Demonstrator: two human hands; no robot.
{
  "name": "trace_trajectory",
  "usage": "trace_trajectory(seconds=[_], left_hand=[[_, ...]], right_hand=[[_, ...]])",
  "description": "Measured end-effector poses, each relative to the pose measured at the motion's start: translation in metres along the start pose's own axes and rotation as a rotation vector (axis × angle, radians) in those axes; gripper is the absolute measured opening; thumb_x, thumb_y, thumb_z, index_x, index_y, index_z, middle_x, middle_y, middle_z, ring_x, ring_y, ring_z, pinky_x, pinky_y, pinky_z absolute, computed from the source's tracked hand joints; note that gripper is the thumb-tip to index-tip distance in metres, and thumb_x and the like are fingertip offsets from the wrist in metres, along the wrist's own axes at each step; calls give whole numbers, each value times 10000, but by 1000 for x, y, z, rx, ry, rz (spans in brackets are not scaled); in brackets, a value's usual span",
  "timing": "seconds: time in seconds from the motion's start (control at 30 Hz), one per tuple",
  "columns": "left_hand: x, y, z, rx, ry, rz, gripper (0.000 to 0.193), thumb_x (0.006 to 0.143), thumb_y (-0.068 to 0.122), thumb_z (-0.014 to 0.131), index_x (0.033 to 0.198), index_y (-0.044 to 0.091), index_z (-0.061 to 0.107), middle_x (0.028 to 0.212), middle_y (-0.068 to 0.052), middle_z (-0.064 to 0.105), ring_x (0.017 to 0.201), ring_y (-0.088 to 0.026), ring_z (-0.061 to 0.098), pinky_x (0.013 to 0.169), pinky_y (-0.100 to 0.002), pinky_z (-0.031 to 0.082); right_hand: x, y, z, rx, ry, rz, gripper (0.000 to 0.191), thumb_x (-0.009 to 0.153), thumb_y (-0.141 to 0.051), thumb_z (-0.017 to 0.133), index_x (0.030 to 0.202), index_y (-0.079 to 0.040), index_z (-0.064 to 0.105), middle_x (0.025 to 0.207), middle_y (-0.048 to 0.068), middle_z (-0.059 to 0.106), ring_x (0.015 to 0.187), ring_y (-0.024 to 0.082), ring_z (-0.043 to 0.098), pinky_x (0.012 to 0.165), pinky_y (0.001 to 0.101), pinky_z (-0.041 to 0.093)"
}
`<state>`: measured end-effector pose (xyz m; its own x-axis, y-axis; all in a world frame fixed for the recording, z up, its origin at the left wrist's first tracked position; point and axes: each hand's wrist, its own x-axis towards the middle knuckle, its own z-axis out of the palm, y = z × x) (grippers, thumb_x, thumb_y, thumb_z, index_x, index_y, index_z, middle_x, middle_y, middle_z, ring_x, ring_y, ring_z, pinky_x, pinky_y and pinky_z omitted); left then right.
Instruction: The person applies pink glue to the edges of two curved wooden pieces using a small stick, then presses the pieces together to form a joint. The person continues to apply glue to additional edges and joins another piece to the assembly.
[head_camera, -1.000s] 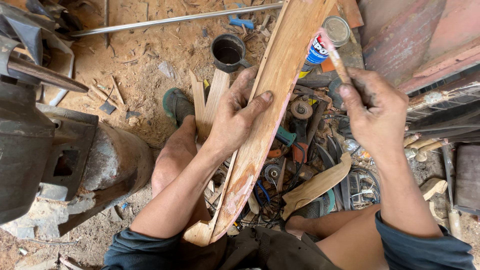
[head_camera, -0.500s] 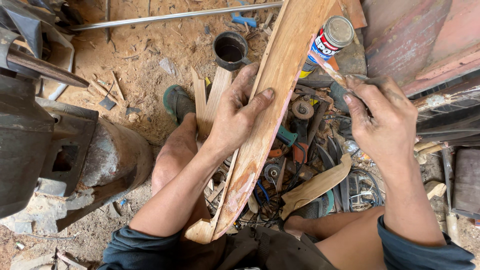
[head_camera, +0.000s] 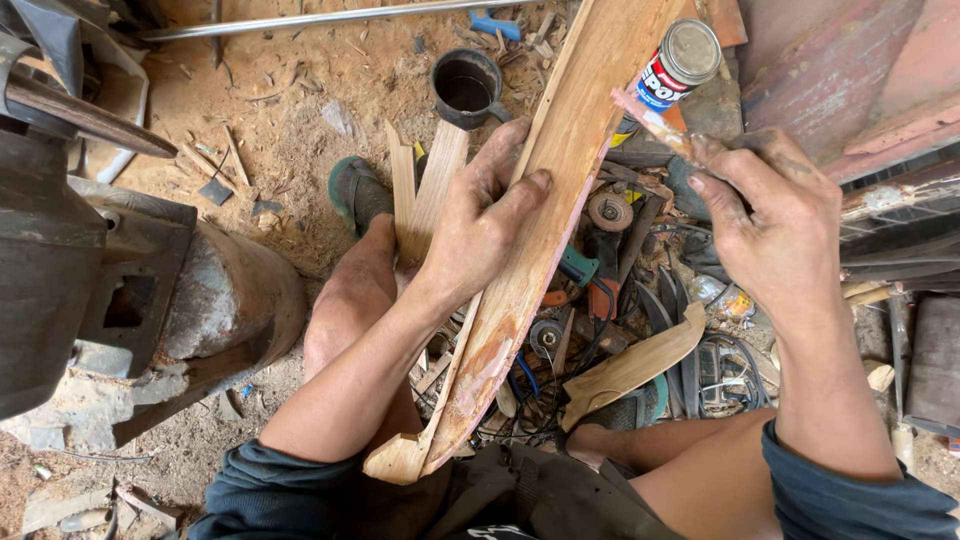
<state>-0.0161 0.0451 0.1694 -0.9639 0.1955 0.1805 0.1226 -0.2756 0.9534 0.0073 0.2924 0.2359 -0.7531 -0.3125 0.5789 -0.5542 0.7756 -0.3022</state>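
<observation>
Gripping a long curved plank (head_camera: 560, 210) around its middle, the left hand (head_camera: 480, 225) steadies it upright between the person's knees, thumb across the broad face and fingers wrapped behind. The right hand (head_camera: 775, 215) is closed narrowly on a thin stick (head_camera: 650, 118), its smeared tip resting just beside the plank's right edge near the top. A pinkish coat shows along that edge and over the lower end of the plank, so the spreading looks partly done; the upper face appears bare and dry, and that seems to be what is left, though the back of the plank is hidden. A small can (head_camera: 680, 62) with a round lid stands just behind the stick. The ground (head_camera: 300, 130) is packed dirt strewn with sawdust, chips and offcuts. A black cup (head_camera: 466, 88) sits open near the plank's left side, a metal rod (head_camera: 330, 18) lies across the top, and a heavy rusty machine (head_camera: 90, 290) fills the left. Under the right forearm lies a heap of tools (head_camera: 600, 270), cables and another shaped wood piece (head_camera: 630, 365).
</observation>
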Motion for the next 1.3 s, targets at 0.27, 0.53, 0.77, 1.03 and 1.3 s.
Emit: trace_trajectory(seconds=[0.27, 0.53, 0.77, 1.03, 1.3], left_hand=[[-2, 3, -5, -88, -21, -9, 458, 1026, 24, 536, 1466, -82, 469, 1272, -167, 677, 1099, -162, 644, 945, -288, 534], [3, 4, -10, -82, 30, -3, 493, 1001, 11, 538, 1484, -35, 449, 1264, -159, 697, 1067, -145, 686, 926, -282, 577], [0, 13, -9, -7, 24, 24, 469, 1030, 40, 555, 1483, -49, 470, 1226, -163, 713, 1034, -141, 689, 888, -280, 568], [1, 2, -9, -5, 22, 22, 490, 1028, 57, 548, 1490, -64, 441, 1229, -184, 706, 1040, -149, 689, 884, -284, 571], [2, 0, -11, 36, 56, -1, 504, 1016, 46, 532, 1496, -84, 447, 1206, -209, 717, 1038, -171, 690, 901, -296, 563]], right_hand=[[-13, 1, 7, 19, -60, -46, 304, 871, 69, 781, 1158, 3, 708, 1037, 172, 676, 947, 337, 667, 809, 401, 539], [-27, 1, 11, 67, -159, 60, 250, 938, 41, 795, 1171, -35, 744, 999, 139, 669, 892, 275, 667, 792, 365, 527], [-23, -3, 5, 181, -71, 139, 265, 923, 30, 799, 1173, -20, 722, 1095, 142, 720, 909, 233, 712, 769, 322, 544], [-19, -3, 14, 111, -131, 87, 267, 952, 11, 802, 1206, -37, 735, 1053, 123, 702, 913, 247, 694, 819, 361, 538], [-25, -6, 10, 145, -247, 63, 236, 928, 7, 755, 1153, -63, 738, 982, 111, 664, 860, 258, 660, 742, 368, 532]])
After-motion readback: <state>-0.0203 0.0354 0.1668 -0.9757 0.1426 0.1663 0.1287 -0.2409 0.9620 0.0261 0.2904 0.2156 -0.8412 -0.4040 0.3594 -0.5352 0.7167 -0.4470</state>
